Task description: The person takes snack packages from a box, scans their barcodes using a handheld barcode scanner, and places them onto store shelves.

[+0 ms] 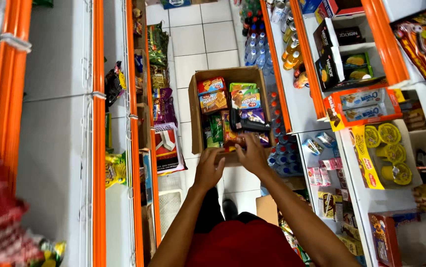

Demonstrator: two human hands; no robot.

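Down between two runs of shelving, I am standing in a narrow shop aisle and looking straight at the white tiled floor (pixel 200 37). Orange-edged shelves on my left (pixel 99 148) are carrying hanging snack bags at their outer edge, facing the aisle so they can be seen and reached; the orange-edged shelves on my right (pixel 317 74) are holding open display boxes tilted outward for the same reason, with bottled drinks (pixel 257 52) lined up on the floor along their foot.

An open cardboard box (pixel 195 113) is sitting on the floor in the middle of the aisle, just ahead of my feet, its flaps folded out so the contents are lying exposed. Packets of biscuits and snacks (pixel 233 101) are filling it, laid flat, face up, so each kind is showing at a glance.

My arms are reaching down to the box's near edge. My left hand (pixel 210 165) and right hand (pixel 252 154) are meeting there, close together and touching, fingers curled over something at that rim. A black object (pixel 250 124) is lying on the packets just beyond my right hand. I cannot tell what my fingers are pinching, if anything.
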